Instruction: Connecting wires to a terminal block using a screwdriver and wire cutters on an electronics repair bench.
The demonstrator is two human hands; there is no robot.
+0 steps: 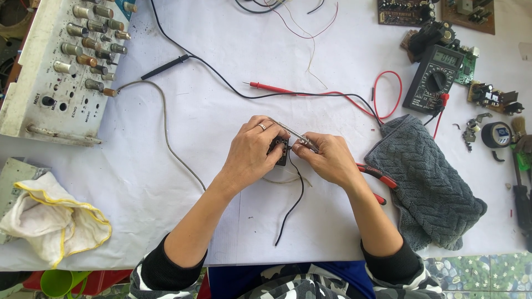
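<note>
Sleeves: black cuffs with a camouflage pattern are sitting lowest in view, at the near edge of the counter (332,55), both forearms reaching forward over it.
Left hand (252,152): wearing a ring, it is gripping a small dark part (279,150) at the middle of the counter, fingers curled over its top.
Right hand (331,159): it is pinching thin metal tweezers (292,133), whose tips are slanting up and left over the part, touching it or just above it; I cannot tell which.
Black wire (293,202): it is trailing from the part toward the near edge, lying loose between the forearms.
Right side: red-handled pliers (378,178) are lying just beside the right wrist, touching a grey towel (426,188) that is filling the room up to the near right edge.
Far right: a black meter (433,78) is lying beyond the towel, its red probe (271,88) and black probe (165,67) stretching across the far counter.
Left side: a pale mixer panel (52,66) with knobs is crowding the far left corner; a white rag (52,221) with a yellow hem is lying at the near left edge.
Open room: bare white covering is showing between rag and left forearm, crossed by a grey cable (166,127).
Far edge: circuit boards (404,12) are lying along it.
Floor: patterned tiles (482,271) are showing past the near right corner.
</note>
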